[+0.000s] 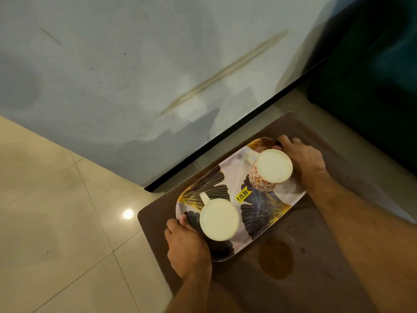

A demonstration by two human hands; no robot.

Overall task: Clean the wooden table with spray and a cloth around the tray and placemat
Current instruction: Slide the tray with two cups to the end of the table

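Wooden table (316,279): our left hand (187,242) and right hand (300,157) grip opposite ends of the tray (259,206) between them.

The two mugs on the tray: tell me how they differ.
The far mug has a red flower pattern on its side; the near mug shows only plain cream. The far mug stands by the right hand, the near mug by the left hand. Both sit on the tray, handles pointing the same way.

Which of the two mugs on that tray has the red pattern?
The mug beside the right hand; the mug by the left hand shows only plain cream.
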